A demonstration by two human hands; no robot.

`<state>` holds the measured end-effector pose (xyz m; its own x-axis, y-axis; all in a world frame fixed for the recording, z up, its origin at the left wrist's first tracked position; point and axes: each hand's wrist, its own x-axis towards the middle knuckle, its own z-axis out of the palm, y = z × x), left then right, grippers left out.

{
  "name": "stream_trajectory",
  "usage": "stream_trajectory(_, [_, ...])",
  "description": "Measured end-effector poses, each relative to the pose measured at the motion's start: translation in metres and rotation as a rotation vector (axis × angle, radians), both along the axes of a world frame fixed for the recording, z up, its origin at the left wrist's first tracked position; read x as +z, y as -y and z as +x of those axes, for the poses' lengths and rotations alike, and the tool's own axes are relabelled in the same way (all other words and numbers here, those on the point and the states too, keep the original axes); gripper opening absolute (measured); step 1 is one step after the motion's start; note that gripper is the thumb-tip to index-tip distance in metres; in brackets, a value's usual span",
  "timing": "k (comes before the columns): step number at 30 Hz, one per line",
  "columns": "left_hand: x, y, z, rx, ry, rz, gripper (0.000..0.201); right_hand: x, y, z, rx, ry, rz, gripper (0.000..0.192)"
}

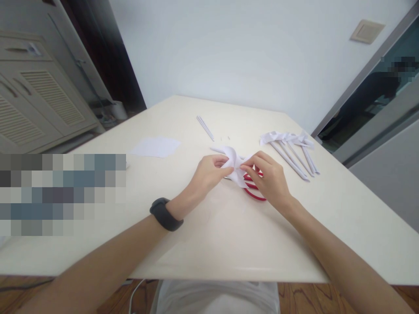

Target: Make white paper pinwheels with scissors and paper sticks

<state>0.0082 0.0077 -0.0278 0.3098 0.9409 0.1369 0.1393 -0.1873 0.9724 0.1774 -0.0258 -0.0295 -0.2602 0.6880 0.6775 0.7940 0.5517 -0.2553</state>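
1. Where the two hands meet over the table [209,244], the folded white paper [231,156] sits directly between them, curled vanes spread around its centre; no clear long axis.
2. Left hand [208,172]: thumb and fingers pinched on the paper's left side.
3. Right hand [273,176]: thumb and forefinger pinched at the paper, right of centre. Anything else between these fingertips: cannot tell.
4. Neither hand nearer; both touch the paper, from opposite sides.
5. Rolled paper tube [216,149]: just beyond the paper, running roughly left to right, partly hidden; its visible end lies nearer the left hand.
6. Red-handled scissors [256,197]: on the table, partly covered by the right hand.
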Motion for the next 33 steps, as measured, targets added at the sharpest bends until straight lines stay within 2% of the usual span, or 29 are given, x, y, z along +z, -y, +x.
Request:
stream_trajectory(6, [-0.005,-0.001,-0.001,0.048,-0.050,0.123,0.016,-0.003,-0.001,0.001,-0.130,0.238,0.100,0.021])
stream_trajectory(13, [-0.005,0.003,0.000,0.113,-0.185,0.308,0.019,-0.009,0.001,-0.006,-0.183,0.360,0.154,0.035])
stream_trajectory(17, [-0.003,0.004,0.000,0.146,-0.235,0.340,0.017,-0.011,0.001,-0.008,-0.199,0.349,0.128,0.038])
stream_trajectory(25, [-0.002,0.004,0.000,0.157,-0.232,0.380,0.017,-0.013,0.002,-0.010,-0.201,0.315,0.089,0.022])
stream_trajectory(33, [0.000,0.008,0.000,0.161,-0.304,0.452,0.013,-0.010,0.005,-0.015,-0.177,0.102,-0.135,0.030])
